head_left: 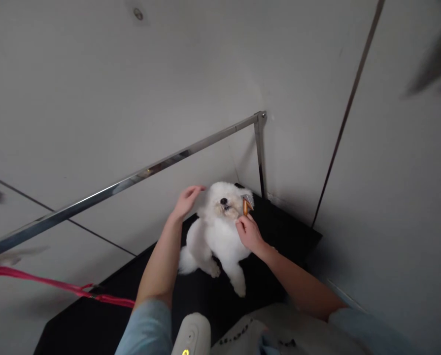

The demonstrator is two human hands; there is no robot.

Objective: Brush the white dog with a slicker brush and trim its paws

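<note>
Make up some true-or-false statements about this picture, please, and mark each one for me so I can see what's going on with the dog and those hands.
1. The dog has white fur. True.
2. The left hand is near the dog's head. True.
3. The left hand is holding the brush. False: the right hand holds the brush.
4. The table top is white. False: the table top is black.
5. A pink strap shows at the left of the picture. True.
</note>
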